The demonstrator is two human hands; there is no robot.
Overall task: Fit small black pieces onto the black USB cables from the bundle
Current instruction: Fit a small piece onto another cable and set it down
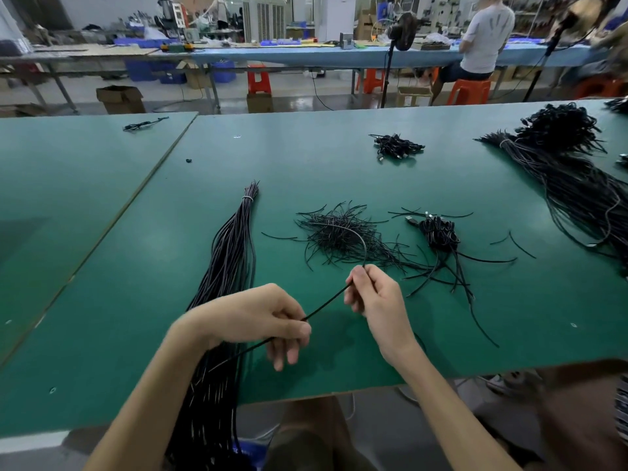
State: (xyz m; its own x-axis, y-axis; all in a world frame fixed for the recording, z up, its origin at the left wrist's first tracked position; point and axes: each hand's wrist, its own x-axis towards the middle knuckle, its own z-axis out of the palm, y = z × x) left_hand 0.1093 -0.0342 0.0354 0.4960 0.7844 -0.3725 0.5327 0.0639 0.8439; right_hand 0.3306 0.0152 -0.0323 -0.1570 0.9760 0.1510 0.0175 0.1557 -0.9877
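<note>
I have both hands over the near edge of the green bench, working a single black cable. The left hand pinches it between thumb and forefinger, and the right hand pinches it further along, fingers curled. Beyond the right hand the cable arcs up over the loose heap of short black pieces at the middle of the bench. The tied bundle lies left of the hands, running from mid-bench down over the near edge. I cannot tell whether a piece already sits on the held cable. By my reading the job is early. A heap of coiled cables with USB plugs showing lies just right of the pieces and a smaller heap sits toward the far edge, possibly finished work. The bundle looks thick, and a larger bundle waits at the far right corner. I can read no brand, label or writing anywhere.
</note>
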